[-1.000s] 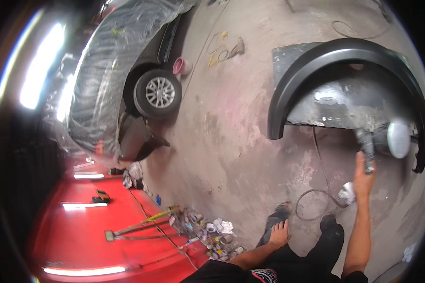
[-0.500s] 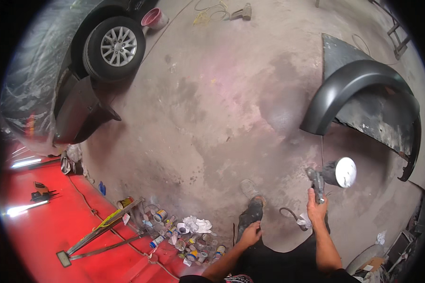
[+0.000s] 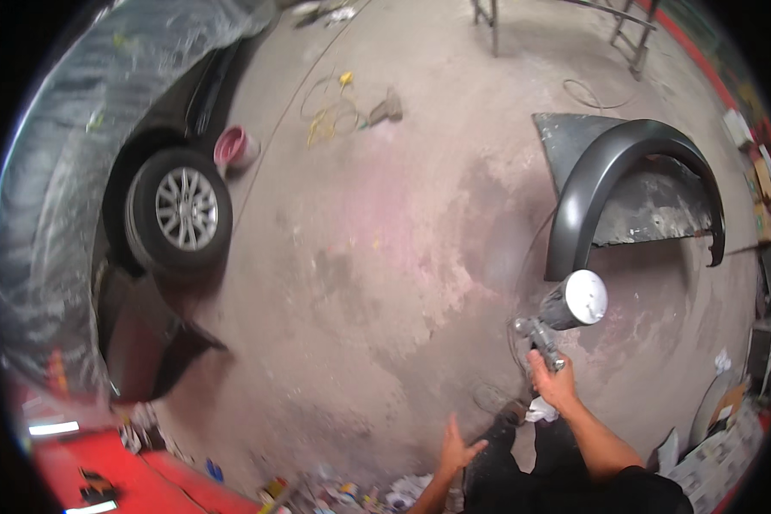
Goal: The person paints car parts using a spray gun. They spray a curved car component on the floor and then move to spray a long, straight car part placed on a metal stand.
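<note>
My right hand (image 3: 553, 382) grips a spray gun (image 3: 540, 339) by its handle. A cup (image 3: 565, 300) with a white round lid sits on top of the gun, tilted to the right. Beyond it stands a dark grey fender flare (image 3: 574, 197), an arched panel with a satin sheen, against a worn grey panel (image 3: 565, 137). The gun's cup comes close to the flare's near lower end in the picture; whether they touch I cannot tell. Nothing is in my left hand (image 3: 461, 445), whose fingers are spread over the floor left of my legs.
At left a car with a wheel (image 3: 187, 211) is partly draped in clear plastic sheeting (image 3: 43, 214). A pink bucket (image 3: 236, 149) stands beside the wheel. Cans and rubbish (image 3: 351, 495) lie near the red surface (image 3: 158, 471). A metal stand (image 3: 494, 27) is at the back.
The view has swung, bringing the stand into sight and the cans toward the lower edge. The spray gun is now nearer the flare's lower end. My left hand's fingers have spread.
</note>
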The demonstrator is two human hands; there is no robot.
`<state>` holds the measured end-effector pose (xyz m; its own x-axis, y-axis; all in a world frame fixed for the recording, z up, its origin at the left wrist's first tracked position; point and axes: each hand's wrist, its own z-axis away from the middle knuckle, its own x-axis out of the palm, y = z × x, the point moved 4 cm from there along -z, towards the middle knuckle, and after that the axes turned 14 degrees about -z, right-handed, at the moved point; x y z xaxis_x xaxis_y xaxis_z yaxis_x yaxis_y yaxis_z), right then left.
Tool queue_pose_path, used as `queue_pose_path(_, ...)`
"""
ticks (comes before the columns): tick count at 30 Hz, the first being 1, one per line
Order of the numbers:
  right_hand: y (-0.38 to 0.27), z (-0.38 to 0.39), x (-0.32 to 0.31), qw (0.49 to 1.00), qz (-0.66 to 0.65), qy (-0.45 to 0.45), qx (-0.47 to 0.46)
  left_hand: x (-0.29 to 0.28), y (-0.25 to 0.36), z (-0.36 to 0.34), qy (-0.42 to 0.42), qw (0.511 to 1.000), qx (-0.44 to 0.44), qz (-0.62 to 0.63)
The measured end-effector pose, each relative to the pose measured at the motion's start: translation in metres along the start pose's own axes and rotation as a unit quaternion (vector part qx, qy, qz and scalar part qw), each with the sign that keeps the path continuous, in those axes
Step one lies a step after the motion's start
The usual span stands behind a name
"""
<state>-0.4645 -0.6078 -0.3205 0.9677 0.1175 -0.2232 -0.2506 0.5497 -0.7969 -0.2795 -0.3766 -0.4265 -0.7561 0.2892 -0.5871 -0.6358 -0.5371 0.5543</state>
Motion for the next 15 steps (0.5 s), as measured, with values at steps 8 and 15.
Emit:
queue_pose_path(8, -0.202, -0.021, 0.075, 0.96, -0.249, -0.123, -0.04, -0.054, 0.018, -0.147, -0.081, 0.972, 0.18, -0.127)
queue_pose_path(15, -0.317, -0.11, 0.115, 0.874, -0.48, -0.06, -0.038, -0.445, -0.132, -0.311, 0.216, 0.841, -0.064, -0.491)
